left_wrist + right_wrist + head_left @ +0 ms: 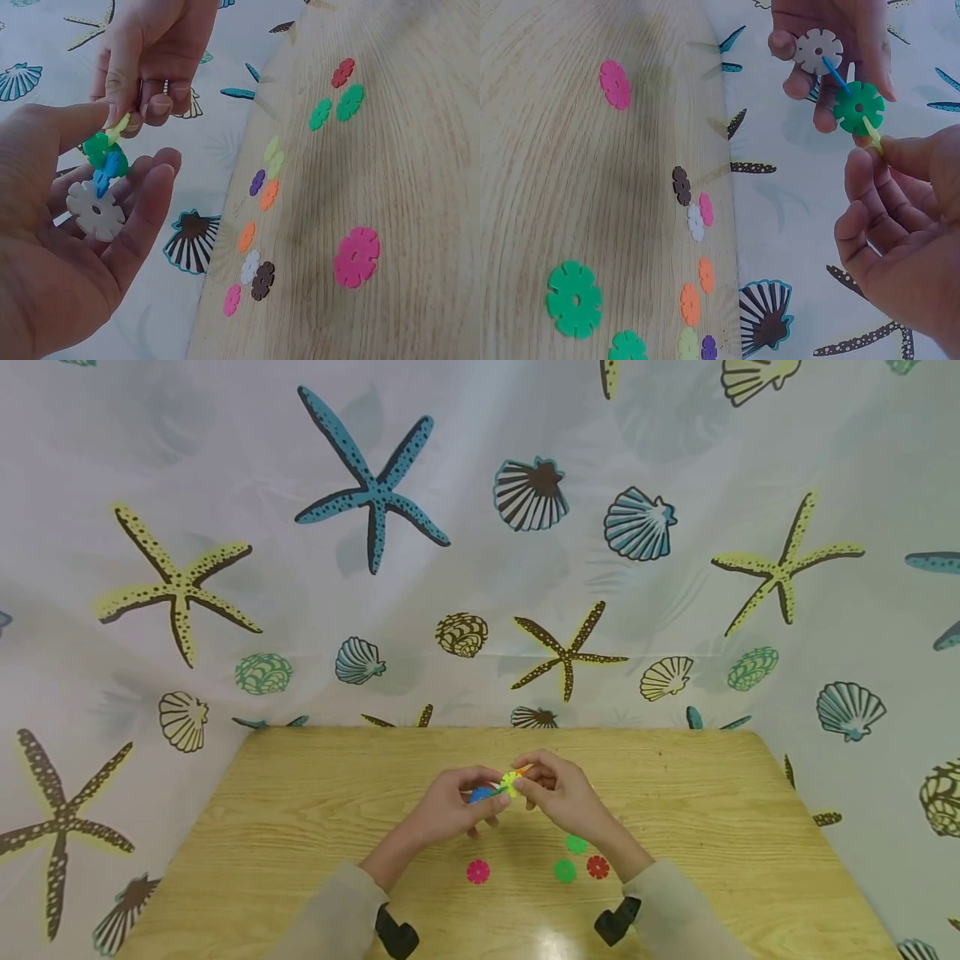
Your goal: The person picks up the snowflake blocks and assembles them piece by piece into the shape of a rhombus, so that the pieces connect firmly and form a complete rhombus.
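2 hands close together above the desk [315,852], a short chain of notched discs held between them. Left hand [450,810] holds the chain, thumb near the green disc [870,94], fingers around the white disc [91,221] at the far end. Blue disc [103,181] sits between white and green, set crosswise. Right hand [558,793] pinches the yellow disc [510,785] by its edge, thumb against fingers; yellow meets green at the rim. Looks like a slot-in join in hand; can't tell how deep yellow is seated.

Doing it well: line a yellow notch up with a green notch, the 2 discs roughly square to each other, then push straight along the slot. No twisting, since thin discs would likely flex and skip out. Left hand best braces green right beside the joint; gripping mainly at white would send the push through the blue joints and could loosen them. Right hand better pinching yellow opposite its working notch, fingertips out of the slot. Stop once the notch bottoms out, then a light tug to check.

Loose pieces lie flat on the desk, pink disc [477,872] and red disc [597,867] among them, brown disc [262,281] in a cluster nearer the far edge. All well below the hands, so elbow room is fine.
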The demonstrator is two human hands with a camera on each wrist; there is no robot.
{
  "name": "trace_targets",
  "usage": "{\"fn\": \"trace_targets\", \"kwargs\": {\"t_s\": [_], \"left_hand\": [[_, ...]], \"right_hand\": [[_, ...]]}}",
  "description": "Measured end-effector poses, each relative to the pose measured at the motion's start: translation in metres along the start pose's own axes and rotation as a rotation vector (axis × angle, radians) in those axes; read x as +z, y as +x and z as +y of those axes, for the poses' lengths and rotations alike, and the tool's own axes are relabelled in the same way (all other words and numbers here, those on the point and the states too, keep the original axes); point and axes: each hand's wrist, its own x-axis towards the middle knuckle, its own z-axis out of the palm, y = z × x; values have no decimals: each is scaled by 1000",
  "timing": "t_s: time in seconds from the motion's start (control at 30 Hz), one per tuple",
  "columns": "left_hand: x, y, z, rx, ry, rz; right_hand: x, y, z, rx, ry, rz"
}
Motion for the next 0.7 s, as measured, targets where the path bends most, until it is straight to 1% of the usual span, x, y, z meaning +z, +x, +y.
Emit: {"fn": "trace_targets", "kwargs": {"t_s": [0.07,0.23,0.43,0.6,0.7], "left_hand": [[1,0,1,4,8,6],[2,0,2,24,27,35],[2,1,2,43,30,75],[1,1,0,28,11,106],[1,1,0,24,-6,110]], "right_hand": [[0,1,0,5,22,9],[-3,-1,4,1,22,35],[-11,-9,15,22,27,73],[-17,-20,30,42,-16,74],[-22,-26,37,56,-45,72]]}}
